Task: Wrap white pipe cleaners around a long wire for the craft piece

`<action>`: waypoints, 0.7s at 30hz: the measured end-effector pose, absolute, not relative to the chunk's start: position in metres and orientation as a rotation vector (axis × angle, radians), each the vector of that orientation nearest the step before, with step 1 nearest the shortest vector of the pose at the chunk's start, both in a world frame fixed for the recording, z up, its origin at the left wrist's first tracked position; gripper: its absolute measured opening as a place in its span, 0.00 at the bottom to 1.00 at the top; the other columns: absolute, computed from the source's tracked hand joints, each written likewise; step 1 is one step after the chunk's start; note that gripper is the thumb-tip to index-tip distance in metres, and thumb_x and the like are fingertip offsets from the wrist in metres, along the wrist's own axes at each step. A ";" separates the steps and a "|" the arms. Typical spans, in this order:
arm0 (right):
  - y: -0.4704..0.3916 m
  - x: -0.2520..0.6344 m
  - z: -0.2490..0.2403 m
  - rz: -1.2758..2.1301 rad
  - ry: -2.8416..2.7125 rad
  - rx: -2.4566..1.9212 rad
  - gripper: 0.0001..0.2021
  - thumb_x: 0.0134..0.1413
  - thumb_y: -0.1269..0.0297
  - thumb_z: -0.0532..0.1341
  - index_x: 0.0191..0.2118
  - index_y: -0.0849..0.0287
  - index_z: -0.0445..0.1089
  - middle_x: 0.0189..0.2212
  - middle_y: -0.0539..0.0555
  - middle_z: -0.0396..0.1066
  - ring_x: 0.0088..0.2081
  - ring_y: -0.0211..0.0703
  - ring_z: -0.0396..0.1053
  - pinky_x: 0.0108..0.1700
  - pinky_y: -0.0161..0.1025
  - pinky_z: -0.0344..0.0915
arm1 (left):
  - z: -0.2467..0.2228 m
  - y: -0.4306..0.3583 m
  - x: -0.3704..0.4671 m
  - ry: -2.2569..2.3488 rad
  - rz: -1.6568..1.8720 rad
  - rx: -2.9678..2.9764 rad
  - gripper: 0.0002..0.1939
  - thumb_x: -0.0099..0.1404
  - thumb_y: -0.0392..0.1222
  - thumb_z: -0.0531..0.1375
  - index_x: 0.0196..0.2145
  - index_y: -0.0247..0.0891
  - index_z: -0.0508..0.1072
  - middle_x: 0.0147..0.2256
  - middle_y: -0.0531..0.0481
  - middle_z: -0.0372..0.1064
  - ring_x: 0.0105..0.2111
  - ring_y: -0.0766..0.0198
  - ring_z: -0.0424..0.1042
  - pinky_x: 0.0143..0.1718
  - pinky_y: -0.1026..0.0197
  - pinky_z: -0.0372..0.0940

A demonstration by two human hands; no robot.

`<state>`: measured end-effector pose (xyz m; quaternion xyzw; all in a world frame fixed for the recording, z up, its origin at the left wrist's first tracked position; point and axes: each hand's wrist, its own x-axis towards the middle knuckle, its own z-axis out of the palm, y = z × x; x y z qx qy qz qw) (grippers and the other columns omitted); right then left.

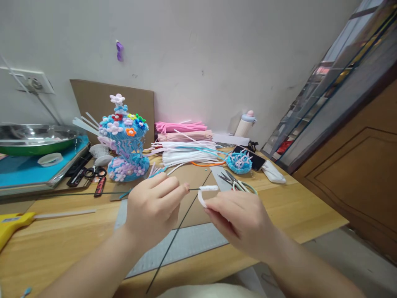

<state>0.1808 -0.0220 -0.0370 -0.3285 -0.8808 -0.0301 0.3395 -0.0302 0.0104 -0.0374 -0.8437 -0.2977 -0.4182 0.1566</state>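
My left hand (155,207) is closed on a thin dark green wire (93,193) that runs out to the left. The wire's right end goes into a white pipe cleaner (210,188) wound round it. My right hand (240,215) pinches the loose, curved end of that pipe cleaner, just below the wound part. A second dark wire (173,239) lies slantwise across the grey mat (198,242) and the cardboard, under my hands.
Behind my left hand stands a blue flowered pipe-cleaner carousel (128,128). Pink and white pipe cleaner bundles (187,152), a blue basket-like piece (238,162) and scissors (237,182) lie farther back. A yellow glue gun (14,223) is at left.
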 end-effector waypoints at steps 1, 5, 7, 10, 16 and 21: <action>-0.022 0.182 -0.032 -0.098 -2.299 -0.854 0.05 0.58 0.72 0.56 0.38 0.59 0.68 0.25 0.52 0.70 0.27 0.39 0.64 0.30 0.37 0.56 | -0.037 0.010 -0.030 -0.807 -1.160 -2.407 0.05 0.62 0.30 0.57 0.31 0.36 0.71 0.22 0.52 0.64 0.24 0.64 0.56 0.25 0.61 0.54; -0.007 0.186 -0.016 -0.030 -2.264 -0.824 0.04 0.58 0.70 0.57 0.37 0.58 0.69 0.25 0.51 0.70 0.28 0.38 0.65 0.31 0.36 0.57 | -0.038 0.010 -0.029 -0.684 -1.060 -2.423 0.05 0.62 0.31 0.57 0.34 0.35 0.72 0.23 0.52 0.67 0.24 0.64 0.57 0.25 0.61 0.56; 0.006 0.188 -0.011 0.083 -2.257 -0.818 0.04 0.59 0.69 0.58 0.36 0.57 0.70 0.25 0.50 0.70 0.28 0.37 0.65 0.32 0.35 0.58 | -0.038 0.009 -0.027 -0.652 -1.039 -2.443 0.05 0.62 0.31 0.57 0.32 0.36 0.72 0.23 0.52 0.68 0.24 0.65 0.59 0.25 0.61 0.56; 0.024 0.189 -0.014 0.327 -2.243 -0.816 0.05 0.59 0.67 0.58 0.35 0.58 0.72 0.26 0.50 0.70 0.28 0.36 0.65 0.31 0.33 0.59 | -0.037 0.008 -0.027 -0.610 -1.094 -2.438 0.04 0.62 0.31 0.58 0.31 0.37 0.71 0.23 0.53 0.69 0.25 0.65 0.62 0.26 0.61 0.57; 0.028 0.181 -0.041 0.676 -2.160 -0.816 0.09 0.59 0.63 0.58 0.31 0.61 0.72 0.24 0.50 0.68 0.26 0.36 0.63 0.29 0.33 0.58 | -0.039 0.012 -0.032 -0.682 -1.304 -2.406 0.07 0.60 0.28 0.58 0.34 0.38 0.70 0.23 0.53 0.68 0.23 0.66 0.61 0.26 0.61 0.57; -0.001 0.169 -0.051 0.365 -2.246 -0.938 0.08 0.61 0.68 0.54 0.32 0.59 0.68 0.24 0.50 0.66 0.25 0.36 0.61 0.28 0.34 0.55 | -0.046 0.020 -0.034 -0.822 -1.268 -2.349 0.05 0.60 0.30 0.59 0.33 0.39 0.70 0.23 0.53 0.66 0.24 0.65 0.58 0.27 0.61 0.58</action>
